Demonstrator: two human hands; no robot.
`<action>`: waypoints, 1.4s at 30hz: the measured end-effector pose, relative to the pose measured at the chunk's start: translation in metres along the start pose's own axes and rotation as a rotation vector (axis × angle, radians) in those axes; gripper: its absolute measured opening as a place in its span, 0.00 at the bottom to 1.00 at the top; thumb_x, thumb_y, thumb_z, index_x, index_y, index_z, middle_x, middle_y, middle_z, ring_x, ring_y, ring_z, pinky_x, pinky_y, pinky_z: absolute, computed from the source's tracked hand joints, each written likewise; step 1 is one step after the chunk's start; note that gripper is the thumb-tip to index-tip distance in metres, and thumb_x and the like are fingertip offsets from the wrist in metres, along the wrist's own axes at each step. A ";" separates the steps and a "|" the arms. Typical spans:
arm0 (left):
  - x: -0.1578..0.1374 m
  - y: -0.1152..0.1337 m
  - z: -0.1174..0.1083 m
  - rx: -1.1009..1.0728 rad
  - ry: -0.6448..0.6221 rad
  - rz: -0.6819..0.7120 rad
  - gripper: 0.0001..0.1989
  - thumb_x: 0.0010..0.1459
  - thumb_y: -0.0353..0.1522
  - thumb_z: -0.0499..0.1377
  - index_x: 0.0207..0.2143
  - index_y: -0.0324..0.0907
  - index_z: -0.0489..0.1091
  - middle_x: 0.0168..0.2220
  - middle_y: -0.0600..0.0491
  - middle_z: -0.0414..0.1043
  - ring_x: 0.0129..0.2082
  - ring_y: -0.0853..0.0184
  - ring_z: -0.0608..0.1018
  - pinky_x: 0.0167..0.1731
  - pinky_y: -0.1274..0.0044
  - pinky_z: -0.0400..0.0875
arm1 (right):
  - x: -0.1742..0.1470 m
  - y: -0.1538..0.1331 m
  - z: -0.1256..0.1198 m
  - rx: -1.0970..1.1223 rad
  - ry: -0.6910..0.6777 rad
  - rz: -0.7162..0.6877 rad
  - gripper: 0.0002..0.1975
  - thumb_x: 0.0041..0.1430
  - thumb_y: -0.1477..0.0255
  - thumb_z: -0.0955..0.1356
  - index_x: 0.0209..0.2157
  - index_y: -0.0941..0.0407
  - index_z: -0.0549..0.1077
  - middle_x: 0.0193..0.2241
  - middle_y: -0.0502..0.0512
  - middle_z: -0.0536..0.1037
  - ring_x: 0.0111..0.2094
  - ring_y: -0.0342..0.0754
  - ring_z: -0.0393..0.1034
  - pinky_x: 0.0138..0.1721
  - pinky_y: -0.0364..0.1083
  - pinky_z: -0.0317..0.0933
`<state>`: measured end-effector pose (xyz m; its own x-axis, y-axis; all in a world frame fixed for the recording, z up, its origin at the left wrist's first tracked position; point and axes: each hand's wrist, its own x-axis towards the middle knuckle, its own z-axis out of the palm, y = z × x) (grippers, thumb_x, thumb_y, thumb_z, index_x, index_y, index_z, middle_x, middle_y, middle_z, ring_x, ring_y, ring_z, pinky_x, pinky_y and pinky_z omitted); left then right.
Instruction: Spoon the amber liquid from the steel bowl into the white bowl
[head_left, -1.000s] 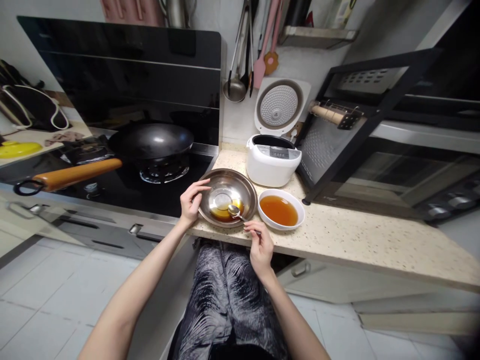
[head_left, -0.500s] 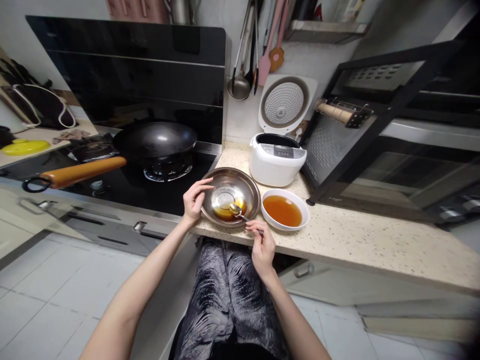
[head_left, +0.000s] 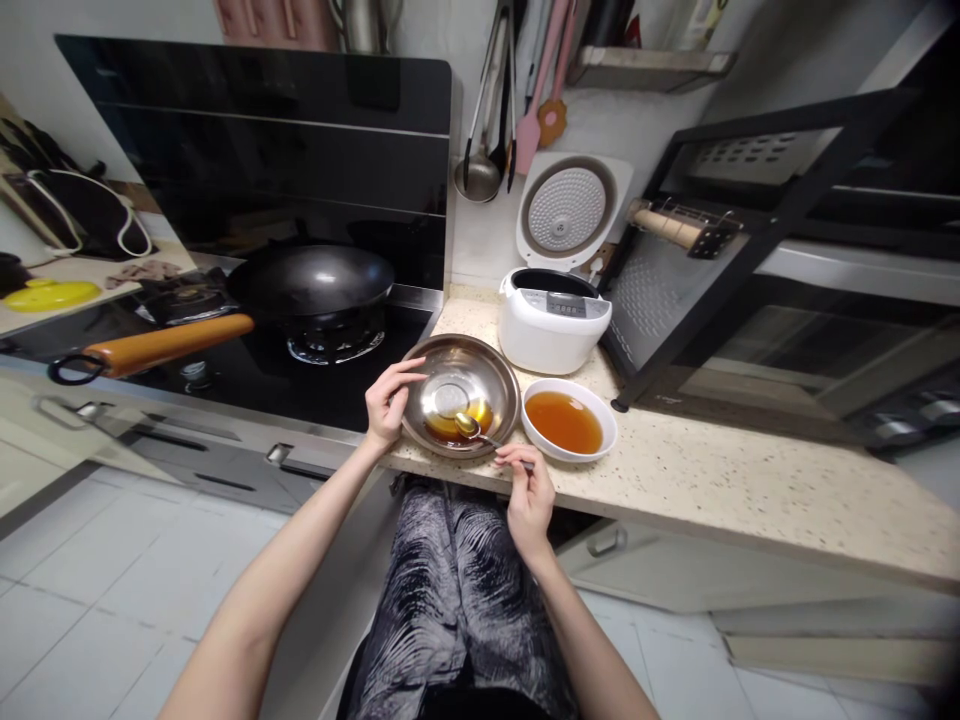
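Observation:
A wide stainless steel bowl [head_left: 491,362] stands on the counter near its front edge, with amber liquid [head_left: 442,430] pooled toward its near side. My left hand [head_left: 390,403] grips the bowl's left rim, its fingers reaching over the inside. Between the pinched thumb and fingers of my right hand [head_left: 531,492] is the handle of a metal spoon [head_left: 468,426]. The spoon's head is inside the bowl, at the liquid. Just right of the steel bowl, a white bowl [head_left: 534,440] holds more of an amber-brown liquid.
Behind the bowls sits a white rice cooker [head_left: 555,335] with its lid raised. A black wok [head_left: 311,280] with a wooden handle [head_left: 172,342] rests on the stove at left. A black oven rack [head_left: 742,240] stands at right. Ladles [head_left: 480,178] hang on the wall.
My right hand has shifted slightly right and toward me. The spoon's head has moved a little toward me in the steel bowl. My left hand stays at the rim.

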<state>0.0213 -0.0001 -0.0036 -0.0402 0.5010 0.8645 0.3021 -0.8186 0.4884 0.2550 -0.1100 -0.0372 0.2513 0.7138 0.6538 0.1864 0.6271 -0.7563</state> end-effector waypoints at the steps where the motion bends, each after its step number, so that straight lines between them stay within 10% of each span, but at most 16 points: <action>1: 0.000 0.000 0.000 0.004 0.002 -0.001 0.16 0.68 0.36 0.53 0.42 0.43 0.81 0.54 0.45 0.81 0.52 0.53 0.82 0.53 0.60 0.76 | 0.000 -0.001 0.000 0.003 0.009 0.005 0.10 0.74 0.70 0.63 0.36 0.53 0.72 0.36 0.53 0.79 0.35 0.46 0.76 0.38 0.46 0.74; 42: 0.001 -0.003 0.001 -0.017 -0.019 -0.084 0.16 0.68 0.36 0.54 0.42 0.42 0.81 0.54 0.44 0.81 0.53 0.53 0.82 0.55 0.59 0.75 | 0.038 -0.027 -0.019 0.009 0.216 -0.058 0.09 0.73 0.68 0.65 0.37 0.54 0.73 0.36 0.53 0.78 0.35 0.45 0.76 0.38 0.47 0.76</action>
<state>0.0211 0.0032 -0.0040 -0.0466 0.5735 0.8179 0.2819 -0.7779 0.5616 0.2774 -0.1057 0.0075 0.4379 0.5937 0.6751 0.1986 0.6685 -0.7168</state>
